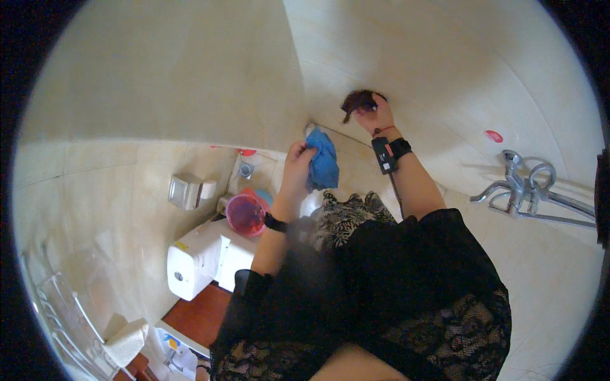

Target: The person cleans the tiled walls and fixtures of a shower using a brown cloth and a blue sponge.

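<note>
My left hand pinches a crumpled blue cloth that hangs down near the corner of the tiled walls. Up and to the right of it, my right hand holds a dark, bunched cloth-like item against or close to the tiled wall; whether it touches cannot be told. A black device is strapped at the right wrist, with a cable along the forearm.
A chrome shower mixer juts from the right wall. On the left are a pink bucket, a white toilet tank, a paper holder and a metal rack. A floor drain lies beyond the bucket.
</note>
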The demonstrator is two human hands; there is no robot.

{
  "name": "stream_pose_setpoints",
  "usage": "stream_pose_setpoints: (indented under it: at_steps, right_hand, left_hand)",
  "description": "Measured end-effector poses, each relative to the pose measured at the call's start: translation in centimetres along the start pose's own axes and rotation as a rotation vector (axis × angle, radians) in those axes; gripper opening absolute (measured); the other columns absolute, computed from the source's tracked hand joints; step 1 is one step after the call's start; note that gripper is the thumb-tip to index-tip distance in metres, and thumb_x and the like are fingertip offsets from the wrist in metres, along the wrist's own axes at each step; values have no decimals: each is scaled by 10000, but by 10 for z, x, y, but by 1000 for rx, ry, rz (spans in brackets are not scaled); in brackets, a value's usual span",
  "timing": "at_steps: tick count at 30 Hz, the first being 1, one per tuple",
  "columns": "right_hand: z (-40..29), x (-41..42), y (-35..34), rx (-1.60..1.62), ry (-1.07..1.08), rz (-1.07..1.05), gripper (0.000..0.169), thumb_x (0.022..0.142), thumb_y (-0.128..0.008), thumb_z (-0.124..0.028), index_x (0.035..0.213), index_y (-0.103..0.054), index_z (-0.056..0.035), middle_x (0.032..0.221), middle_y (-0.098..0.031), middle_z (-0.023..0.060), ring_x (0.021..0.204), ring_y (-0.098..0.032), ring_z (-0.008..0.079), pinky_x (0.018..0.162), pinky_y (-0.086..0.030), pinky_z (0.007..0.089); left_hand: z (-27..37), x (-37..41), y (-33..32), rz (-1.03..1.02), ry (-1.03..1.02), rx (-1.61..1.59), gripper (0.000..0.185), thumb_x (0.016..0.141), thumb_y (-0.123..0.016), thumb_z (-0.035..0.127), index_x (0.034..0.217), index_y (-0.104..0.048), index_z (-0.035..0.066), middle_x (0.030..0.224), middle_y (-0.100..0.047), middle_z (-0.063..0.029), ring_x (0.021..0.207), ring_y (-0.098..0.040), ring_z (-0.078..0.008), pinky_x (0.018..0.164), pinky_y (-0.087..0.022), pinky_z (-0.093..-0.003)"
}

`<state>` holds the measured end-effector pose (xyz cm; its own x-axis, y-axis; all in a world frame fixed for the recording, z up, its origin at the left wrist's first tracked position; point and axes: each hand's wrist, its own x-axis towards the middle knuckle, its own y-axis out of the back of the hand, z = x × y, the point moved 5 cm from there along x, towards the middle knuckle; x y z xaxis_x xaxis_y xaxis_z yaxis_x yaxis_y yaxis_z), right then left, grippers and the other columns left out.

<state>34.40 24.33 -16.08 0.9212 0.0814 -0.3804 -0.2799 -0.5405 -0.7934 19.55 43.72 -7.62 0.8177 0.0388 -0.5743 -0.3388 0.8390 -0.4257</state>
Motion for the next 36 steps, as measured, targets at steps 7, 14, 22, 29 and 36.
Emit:
stream_pose_setpoints:
  at_steps: [7,14,22,29,36]
  right_hand:
    - [67,17,-78,185,-393,-34,286,806,-601,-331,997,-553,-123,922,-594,45,1016,-518,287,983,-328,553]
    - [106,71,15,528,-174,-98,440,891,-391,-295,1229,-462,-22,1283,-466,173,1194,-407,376,1046,-279,503]
    - [-49,-58,112,507,189,-22,279,854,-512,-259,1051,-525,-62,1129,-519,152,1075,-478,331,922,-418,479]
    - [-158,-138,159,528,398,430,265,788,-599,-211,982,-531,-42,1055,-514,140,1013,-489,330,842,-465,489]
    - [-153,-101,239,23,331,168,290,879,-480,-260,1084,-539,-64,1107,-556,123,1036,-511,306,955,-400,506]
  left_hand:
    - [-10,20,42,72,19,83,158,830,-552,77,985,-535,54,870,-552,-22,751,-527,-113,668,-460,-276]
    - [-6,21,39,110,101,121,91,824,-546,69,913,-531,73,771,-554,-15,633,-533,-111,547,-463,-243]
    - [-36,46,28,-28,109,190,142,832,-527,62,973,-522,42,853,-564,-40,728,-571,-133,627,-500,-261]
    - [-49,30,-20,-95,153,218,190,835,-522,68,1021,-513,31,889,-573,-63,756,-583,-154,652,-513,-279]
    - [-76,13,-21,-60,231,203,154,846,-516,73,997,-521,42,864,-577,-59,753,-592,-155,636,-519,-279]
